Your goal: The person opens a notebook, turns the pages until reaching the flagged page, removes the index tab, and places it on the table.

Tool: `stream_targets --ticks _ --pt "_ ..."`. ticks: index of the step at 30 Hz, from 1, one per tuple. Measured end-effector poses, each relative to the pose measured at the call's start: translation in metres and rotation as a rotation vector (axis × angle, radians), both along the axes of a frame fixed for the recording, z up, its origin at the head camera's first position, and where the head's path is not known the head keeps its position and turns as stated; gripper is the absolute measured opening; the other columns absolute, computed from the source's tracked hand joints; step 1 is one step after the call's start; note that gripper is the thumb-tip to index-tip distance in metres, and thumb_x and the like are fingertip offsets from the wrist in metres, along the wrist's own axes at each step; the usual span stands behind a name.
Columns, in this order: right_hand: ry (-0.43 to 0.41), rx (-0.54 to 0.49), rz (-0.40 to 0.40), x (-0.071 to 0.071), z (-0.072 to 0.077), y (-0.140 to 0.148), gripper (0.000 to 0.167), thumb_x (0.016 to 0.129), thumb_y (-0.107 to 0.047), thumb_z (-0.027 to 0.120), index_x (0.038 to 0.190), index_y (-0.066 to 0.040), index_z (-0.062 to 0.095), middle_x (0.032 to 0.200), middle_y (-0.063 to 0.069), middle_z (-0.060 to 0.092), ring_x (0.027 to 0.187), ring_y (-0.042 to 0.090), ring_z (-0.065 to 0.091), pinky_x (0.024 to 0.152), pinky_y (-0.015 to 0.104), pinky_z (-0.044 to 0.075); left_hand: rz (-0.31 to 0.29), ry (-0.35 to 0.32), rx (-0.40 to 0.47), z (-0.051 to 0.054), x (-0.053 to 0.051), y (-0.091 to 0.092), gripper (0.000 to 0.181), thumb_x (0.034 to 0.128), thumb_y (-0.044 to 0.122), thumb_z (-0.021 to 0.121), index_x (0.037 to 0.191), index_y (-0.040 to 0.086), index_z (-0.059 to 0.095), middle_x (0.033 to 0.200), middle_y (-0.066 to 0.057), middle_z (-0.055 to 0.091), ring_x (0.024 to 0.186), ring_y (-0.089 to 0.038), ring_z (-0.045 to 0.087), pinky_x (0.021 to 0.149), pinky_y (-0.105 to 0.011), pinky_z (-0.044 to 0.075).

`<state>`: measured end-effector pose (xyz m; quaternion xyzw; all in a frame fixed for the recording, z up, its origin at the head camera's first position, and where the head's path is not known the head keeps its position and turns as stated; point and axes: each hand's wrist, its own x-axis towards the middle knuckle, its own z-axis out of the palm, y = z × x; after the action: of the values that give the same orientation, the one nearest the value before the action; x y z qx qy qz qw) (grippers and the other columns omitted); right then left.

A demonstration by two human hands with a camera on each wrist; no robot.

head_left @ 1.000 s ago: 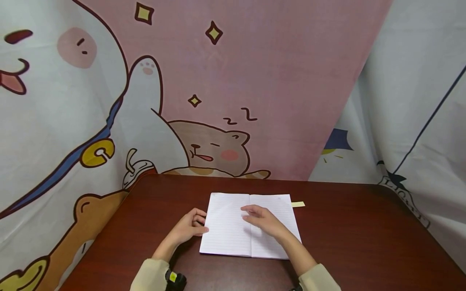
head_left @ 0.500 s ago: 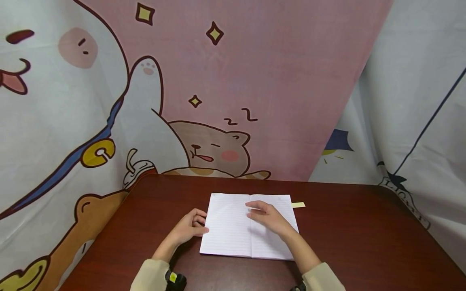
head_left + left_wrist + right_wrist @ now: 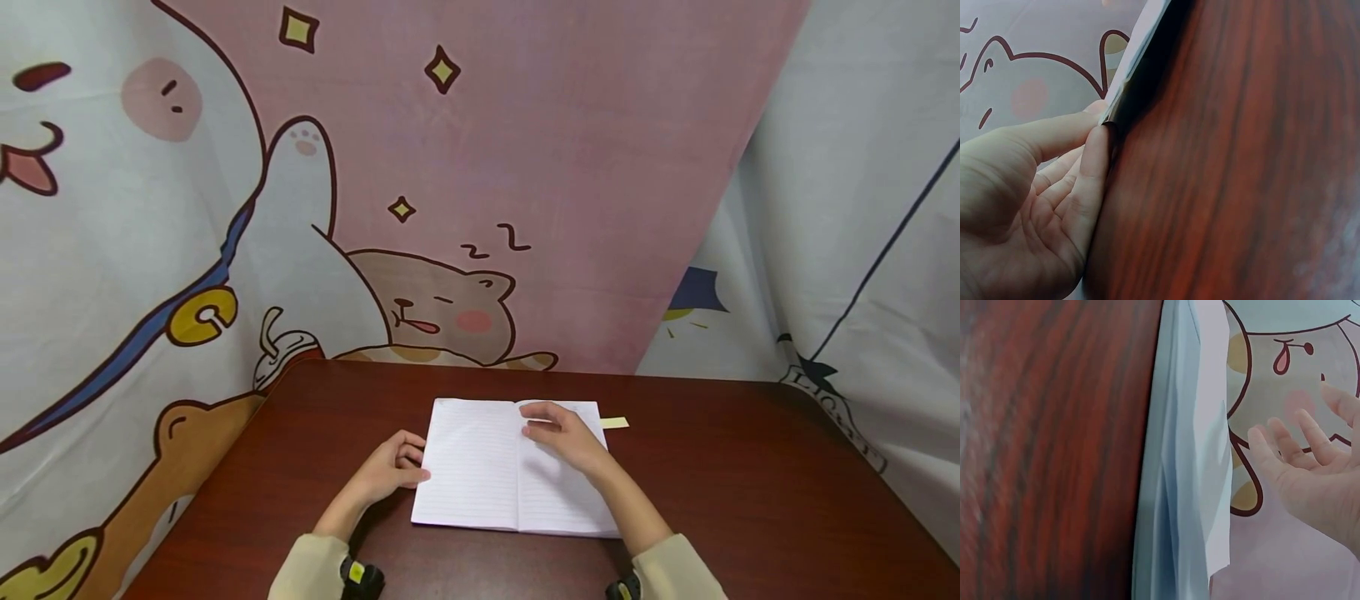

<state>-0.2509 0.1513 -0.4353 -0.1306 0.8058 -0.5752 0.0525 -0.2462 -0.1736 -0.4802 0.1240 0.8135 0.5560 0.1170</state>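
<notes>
An open notebook [image 3: 468, 467] with lined white pages lies on the brown table, a pale yellow tab [image 3: 615, 422] sticking out at its right edge. My left hand [image 3: 384, 473] pinches the notebook's left edge; in the left wrist view, the thumb and a finger of that hand [image 3: 1035, 194] meet at the rim of the pages [image 3: 1137, 47]. Over the right page, near the fold, my right hand [image 3: 567, 440] is held with loosely bent fingers. The right wrist view shows this hand [image 3: 1319, 469] above the pages [image 3: 1210, 437], apart from them and holding nothing.
The dark wooden table [image 3: 735, 492] extends around the notebook on all sides. Behind it hangs a pink and white cloth [image 3: 570, 183] printed with cartoon animals, and more white cloth [image 3: 862, 208] hangs at the right.
My right hand has moved right across the notebook, from around the fold to over the right page. The left hand has stayed at the left edge.
</notes>
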Motion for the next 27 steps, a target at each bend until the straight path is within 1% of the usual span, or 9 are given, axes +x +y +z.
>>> stream_targets --ticks 3,7,10,12,16,18,20,24,27 --pt "0.008 -0.013 -0.034 -0.001 0.002 0.006 0.039 0.095 -0.014 0.067 0.128 0.005 0.059 0.133 0.027 0.059 0.117 0.031 0.064 0.088 0.015 0.049 -0.005 0.002 0.008 0.001 0.001 0.0 0.049 0.0853 0.004 0.076 0.124 -0.009 0.05 0.103 -0.022 0.063 0.079 -0.015 0.062 0.071 -0.034 0.06" --pt "0.013 -0.006 -0.095 -0.002 0.005 0.014 0.037 0.095 -0.016 0.067 0.128 -0.001 0.061 0.132 0.024 0.061 0.115 0.027 0.065 0.088 0.016 0.049 -0.001 0.002 0.001 0.0 0.001 0.0 0.049 0.0853 0.005 0.076 0.124 -0.008 0.05 0.103 -0.021 0.063 0.079 -0.014 0.062 0.071 -0.032 0.059" --pt "0.014 0.008 -0.142 -0.001 0.007 0.021 0.036 0.096 -0.019 0.067 0.129 -0.005 0.061 0.132 0.021 0.062 0.116 0.026 0.064 0.089 0.017 0.049 0.002 0.003 -0.007 -0.002 0.0 0.0 0.048 0.0848 0.005 0.077 0.123 -0.007 0.05 0.102 -0.02 0.064 0.078 -0.013 0.062 0.07 -0.031 0.059" --pt "0.019 0.007 -0.166 0.0 0.008 0.025 0.037 0.096 -0.02 0.067 0.13 -0.005 0.061 0.132 0.02 0.062 0.117 0.027 0.063 0.089 0.018 0.049 0.005 0.004 -0.007 -0.003 -0.001 0.0 0.048 0.0844 0.005 0.077 0.123 -0.007 0.051 0.101 -0.019 0.064 0.078 -0.013 0.062 0.07 -0.031 0.059" --pt "0.037 -0.004 -0.202 -0.003 0.006 0.035 0.038 0.096 -0.018 0.066 0.13 -0.002 0.06 0.132 0.023 0.062 0.115 0.027 0.064 0.086 0.017 0.05 0.01 -0.004 -0.008 -0.005 -0.002 0.0 0.048 0.0845 0.006 0.077 0.123 -0.006 0.051 0.102 -0.018 0.064 0.079 -0.015 0.062 0.071 -0.031 0.06" --pt "0.042 -0.001 -0.224 -0.004 0.005 0.039 0.039 0.096 -0.017 0.066 0.13 0.0 0.06 0.132 0.024 0.062 0.112 0.022 0.065 0.084 0.016 0.05 0.009 -0.003 -0.01 -0.005 -0.002 0.0 0.048 0.0846 0.005 0.077 0.123 -0.006 0.051 0.102 -0.018 0.064 0.079 -0.014 0.062 0.071 -0.031 0.06" --pt "0.039 -0.002 -0.246 -0.005 0.004 0.044 0.038 0.096 -0.016 0.066 0.13 0.0 0.06 0.132 0.025 0.061 0.108 0.015 0.065 0.083 0.015 0.05 0.008 0.0 -0.012 -0.004 -0.001 0.0 0.048 0.085 0.005 0.077 0.124 -0.007 0.051 0.102 -0.019 0.064 0.078 -0.013 0.062 0.07 -0.031 0.059" --pt "0.023 -0.008 -0.282 -0.007 0.003 0.052 0.038 0.096 -0.015 0.065 0.13 0.001 0.059 0.132 0.025 0.061 0.1 -0.001 0.06 0.083 0.012 0.049 0.002 0.006 -0.005 -0.002 0.001 0.0 0.048 0.0855 0.005 0.076 0.124 -0.008 0.05 0.103 -0.021 0.063 0.078 -0.013 0.062 0.07 -0.031 0.059" --pt "0.017 0.002 -0.3 -0.008 0.003 0.057 0.039 0.097 -0.016 0.064 0.131 0.002 0.057 0.134 0.025 0.06 0.097 -0.008 0.057 0.084 0.011 0.048 -0.001 0.011 0.001 0.0 0.002 0.001 0.048 0.0861 0.004 0.075 0.124 -0.009 0.049 0.103 -0.022 0.063 0.078 -0.013 0.061 0.069 -0.032 0.06"
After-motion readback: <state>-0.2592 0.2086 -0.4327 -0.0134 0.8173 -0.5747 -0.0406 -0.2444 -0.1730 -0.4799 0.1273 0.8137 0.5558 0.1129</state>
